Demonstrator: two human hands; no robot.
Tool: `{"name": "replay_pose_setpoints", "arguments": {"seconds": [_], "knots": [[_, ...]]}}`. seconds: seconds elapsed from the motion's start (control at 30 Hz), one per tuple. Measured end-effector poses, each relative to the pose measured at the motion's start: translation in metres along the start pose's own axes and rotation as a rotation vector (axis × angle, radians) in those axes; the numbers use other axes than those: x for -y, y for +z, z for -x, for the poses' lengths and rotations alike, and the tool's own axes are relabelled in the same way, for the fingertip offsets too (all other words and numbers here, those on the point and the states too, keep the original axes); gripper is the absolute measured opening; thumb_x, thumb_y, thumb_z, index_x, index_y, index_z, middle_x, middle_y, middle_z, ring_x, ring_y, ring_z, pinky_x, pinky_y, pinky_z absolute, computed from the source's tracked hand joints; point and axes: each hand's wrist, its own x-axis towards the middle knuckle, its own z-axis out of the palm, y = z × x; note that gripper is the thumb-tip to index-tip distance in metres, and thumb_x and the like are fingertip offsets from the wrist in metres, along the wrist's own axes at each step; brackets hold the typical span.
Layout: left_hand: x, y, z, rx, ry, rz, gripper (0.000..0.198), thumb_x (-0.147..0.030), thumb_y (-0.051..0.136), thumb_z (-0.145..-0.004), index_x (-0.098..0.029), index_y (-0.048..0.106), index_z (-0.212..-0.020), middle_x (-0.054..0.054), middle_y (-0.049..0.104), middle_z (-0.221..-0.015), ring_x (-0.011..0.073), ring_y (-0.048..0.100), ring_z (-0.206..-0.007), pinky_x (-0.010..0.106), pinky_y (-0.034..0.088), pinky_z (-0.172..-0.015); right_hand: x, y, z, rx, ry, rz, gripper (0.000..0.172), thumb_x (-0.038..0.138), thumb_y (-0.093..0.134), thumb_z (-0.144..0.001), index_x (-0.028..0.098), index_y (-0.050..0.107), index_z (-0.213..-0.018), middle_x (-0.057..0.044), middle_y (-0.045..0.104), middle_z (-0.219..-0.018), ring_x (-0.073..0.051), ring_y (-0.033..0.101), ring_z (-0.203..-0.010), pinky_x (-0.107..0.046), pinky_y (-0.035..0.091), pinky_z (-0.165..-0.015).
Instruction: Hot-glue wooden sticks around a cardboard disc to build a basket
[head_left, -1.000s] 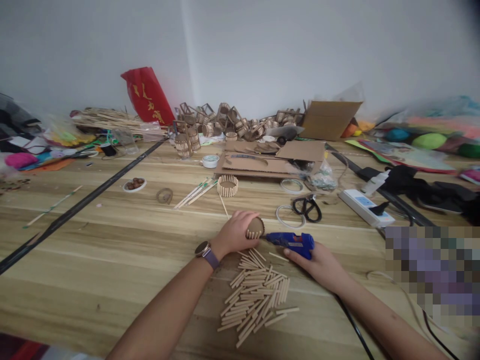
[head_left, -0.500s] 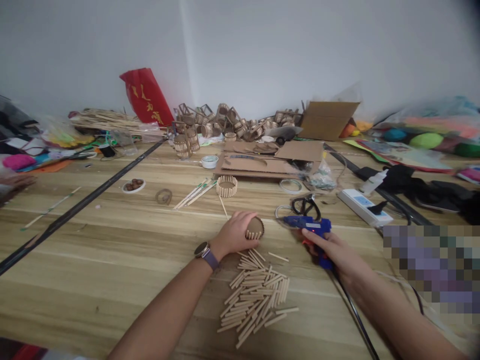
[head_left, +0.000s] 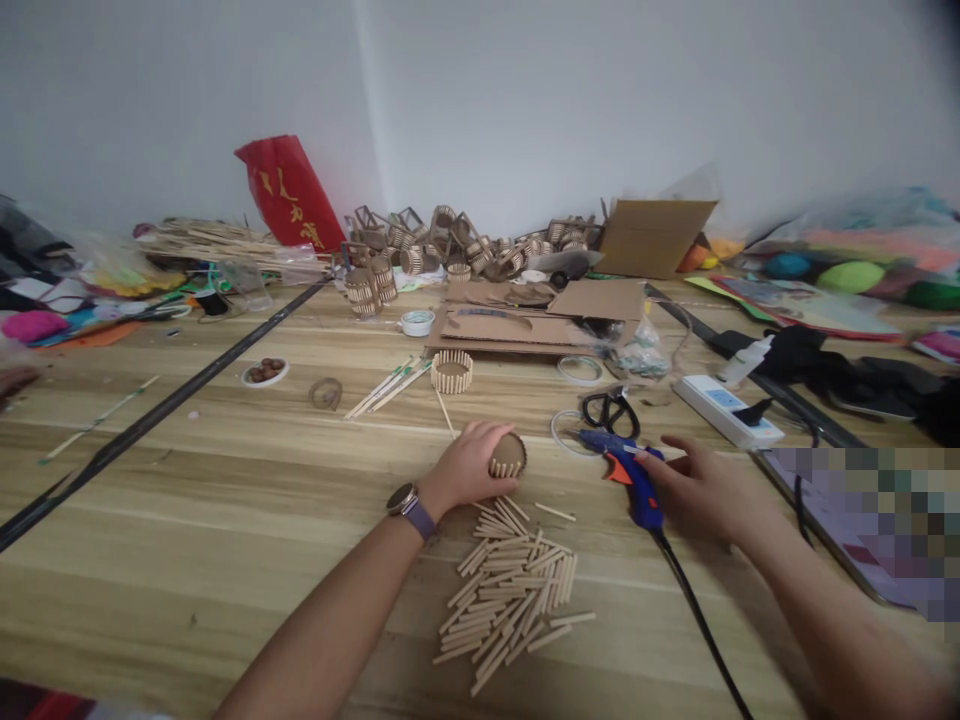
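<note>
My left hand (head_left: 474,462) is wrapped around a small round cardboard basket (head_left: 513,449), tilted so its inside faces me, with a row of short sticks along its near side. Just below lies a pile of short wooden sticks (head_left: 510,590). A blue hot glue gun (head_left: 640,487) with an orange trigger rests on its side on the table, its nozzle toward the scissors. My right hand (head_left: 701,487) is beside its back end, fingers apart and no longer wrapped round it; a fingertip overlaps the gun's rear, and I cannot tell if it touches.
A finished-looking stick ring (head_left: 452,372) stands beyond my left hand, near long sticks (head_left: 386,388). Black-handled scissors (head_left: 611,408), a power strip (head_left: 727,410) and a tablet-like device (head_left: 832,530) lie right. Cardboard sheets (head_left: 510,325) and many small baskets (head_left: 450,240) are behind.
My right hand has let go of the glue gun, which now lies on the table, and has drawn slightly right with fingers spread. My left hand keeps its hold on the basket.
</note>
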Motion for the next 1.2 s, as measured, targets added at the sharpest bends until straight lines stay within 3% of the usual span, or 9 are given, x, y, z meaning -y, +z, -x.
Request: {"name": "replay_pose_setpoints", "arguments": {"seconds": [0.13, 0.2, 0.3, 0.5, 0.67, 0.8, 0.97, 1.07, 1.2], "knots": [[0.0, 0.0, 0.0, 0.005, -0.002, -0.003, 0.073, -0.026, 0.077, -0.065, -0.015, 0.046, -0.131, 0.013, 0.053, -0.132, 0.0299, 0.044, -0.123, 0.045, 0.037, -0.107, 0.024, -0.003, 0.011, -0.149, -0.254, 0.357, 0.034, 0.043, 0.047, -0.087, 0.017, 0.066, -0.096, -0.02, 0.068, -0.088, -0.037, 0.062, -0.088, -0.048, 0.045, -0.076], [0.0, 0.001, 0.0, 0.009, -0.005, -0.002, 0.075, -0.027, 0.078, -0.064, -0.013, 0.046, -0.13, 0.014, 0.053, -0.132, 0.0297, 0.044, -0.123, 0.044, 0.037, -0.107, 0.044, 0.006, 0.022, -0.054, -0.41, 0.325, 0.026, 0.035, 0.045, -0.089, 0.02, 0.066, -0.092, -0.013, 0.069, -0.085, -0.029, 0.063, -0.082, -0.04, 0.046, -0.075], [0.002, 0.001, 0.0, 0.008, 0.005, 0.005, 0.076, -0.029, 0.079, -0.064, -0.014, 0.046, -0.131, 0.013, 0.053, -0.132, 0.0292, 0.044, -0.123, 0.044, 0.037, -0.107, 0.069, 0.031, 0.039, 0.254, -0.666, 0.293, 0.025, 0.023, 0.041, -0.093, 0.022, 0.065, -0.086, -0.007, 0.069, -0.079, -0.02, 0.062, -0.076, -0.03, 0.044, -0.07], [0.002, 0.0, -0.001, 0.006, 0.013, -0.007, 0.075, -0.03, 0.079, -0.065, -0.017, 0.045, -0.131, 0.013, 0.053, -0.132, 0.0301, 0.044, -0.123, 0.046, 0.037, -0.107, 0.081, 0.065, 0.056, 0.175, -0.823, 0.475, 0.021, 0.003, 0.047, -0.085, 0.021, 0.055, -0.076, -0.004, 0.065, -0.072, -0.019, 0.059, -0.07, -0.028, 0.038, -0.062], [0.002, 0.001, -0.001, 0.002, 0.01, -0.004, 0.075, -0.029, 0.078, -0.065, -0.018, 0.046, -0.131, 0.012, 0.053, -0.132, 0.0301, 0.045, -0.123, 0.046, 0.037, -0.107, 0.079, 0.07, 0.052, 0.147, -0.752, 0.568, 0.018, 0.002, 0.049, -0.079, 0.018, 0.058, -0.082, -0.009, 0.067, -0.076, -0.024, 0.062, -0.073, -0.031, 0.042, -0.066], [0.002, 0.002, -0.002, -0.006, 0.0, 0.008, 0.074, -0.026, 0.077, -0.064, -0.018, 0.046, -0.13, 0.011, 0.054, -0.13, 0.0302, 0.045, -0.122, 0.047, 0.038, -0.106, 0.078, 0.061, 0.042, 0.292, -0.658, 0.257, 0.03, 0.005, 0.047, -0.078, 0.015, 0.061, -0.102, -0.01, 0.068, -0.091, -0.021, 0.063, -0.084, -0.03, 0.046, -0.074], [0.004, 0.003, -0.003, 0.0, -0.003, 0.016, 0.075, -0.026, 0.078, -0.061, -0.02, 0.046, -0.13, 0.011, 0.054, -0.129, 0.0309, 0.046, -0.121, 0.048, 0.038, -0.105, 0.084, 0.046, 0.027, 0.416, -0.419, -0.118, 0.017, 0.022, 0.044, -0.083, 0.019, 0.06, -0.079, -0.001, 0.062, -0.07, -0.015, 0.056, -0.063, -0.024, 0.043, -0.058], [0.005, 0.003, -0.003, -0.001, -0.011, 0.029, 0.077, -0.025, 0.08, -0.06, -0.019, 0.047, -0.129, 0.012, 0.054, -0.129, 0.0308, 0.047, -0.12, 0.047, 0.039, -0.104, 0.095, 0.045, 0.016, 0.47, -0.352, -0.137, 0.019, 0.027, 0.045, -0.083, 0.019, 0.062, -0.081, 0.002, 0.057, -0.061, -0.013, 0.05, -0.056, -0.023, 0.037, -0.052], [0.006, 0.004, -0.003, -0.009, -0.017, 0.048, 0.076, -0.025, 0.081, -0.059, -0.019, 0.048, -0.127, 0.011, 0.055, -0.128, 0.0305, 0.048, -0.119, 0.046, 0.04, -0.102, 0.112, 0.047, 0.005, 0.445, -0.405, -0.03, 0.017, 0.021, 0.048, -0.079, 0.018, 0.064, -0.078, -0.001, 0.063, -0.068, -0.015, 0.053, -0.063, -0.024, 0.038, -0.058]]}}
